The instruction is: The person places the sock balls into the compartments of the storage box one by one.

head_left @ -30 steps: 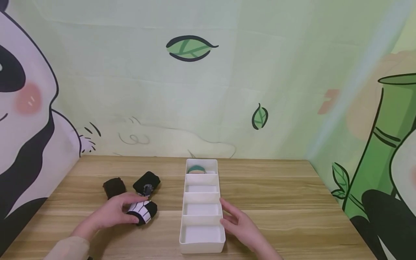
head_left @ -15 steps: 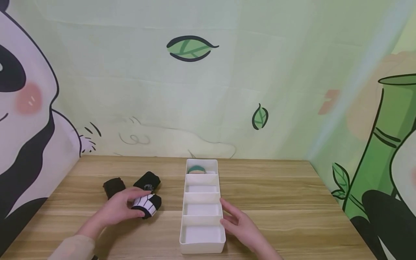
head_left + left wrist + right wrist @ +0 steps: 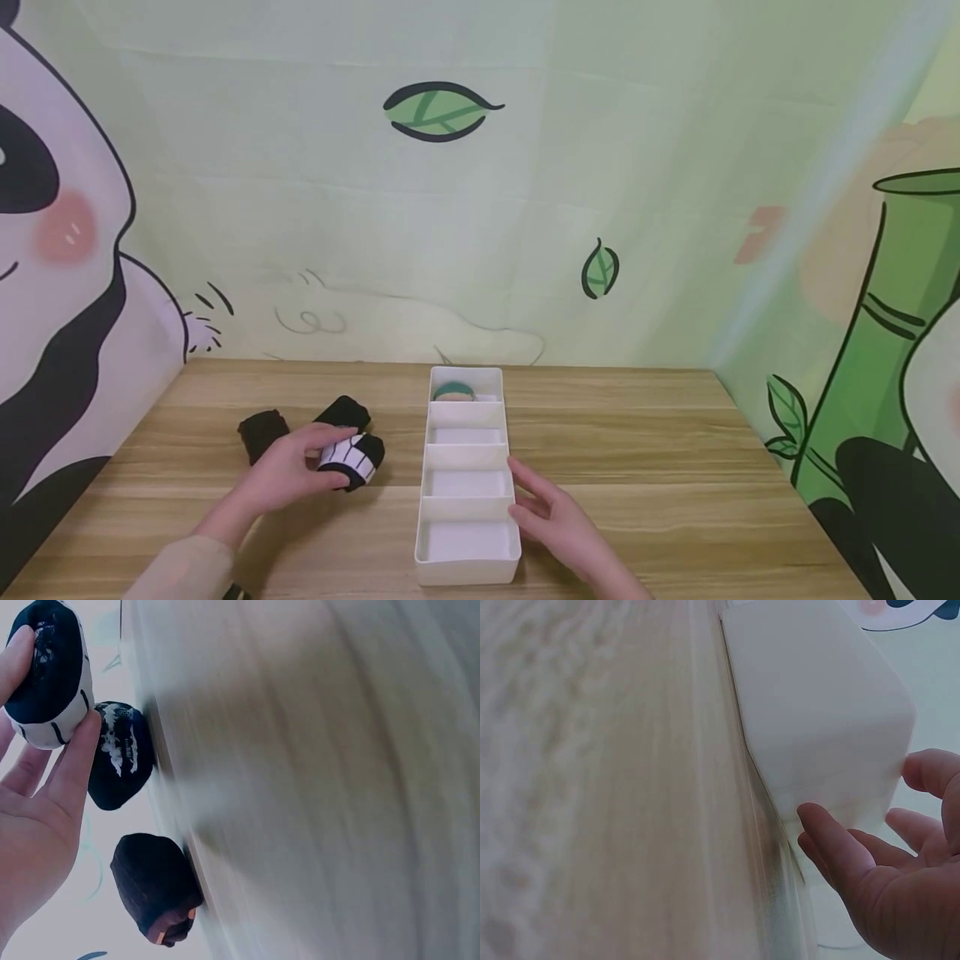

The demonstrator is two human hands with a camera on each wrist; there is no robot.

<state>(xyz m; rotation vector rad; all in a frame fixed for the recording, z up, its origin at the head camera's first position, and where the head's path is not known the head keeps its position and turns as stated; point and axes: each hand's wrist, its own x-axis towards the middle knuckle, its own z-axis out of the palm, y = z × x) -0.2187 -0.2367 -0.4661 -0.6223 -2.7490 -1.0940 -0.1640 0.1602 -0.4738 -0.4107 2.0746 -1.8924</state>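
Note:
My left hand pinches a black-and-white rolled-up sock between thumb and fingers. In the left wrist view this sock is held up off the wooden table. Behind it, a black rolled-up sock with a pale print is partly covered in the head view. A plain dark rolled-up sock lies to the left, beyond my wrist. My right hand touches the right side of a white divided box with relaxed fingertips, also visible in the right wrist view on the box wall.
The box's far compartment holds a green-and-beige rolled item, partly hidden by a divider. The box stands lengthwise on the wooden table. A printed cloth backdrop rises along the table's back edge.
My left hand has carried the black-and-white sock up, away from me and rightward, so it now covers part of the printed black sock. My right hand and the box stay put.

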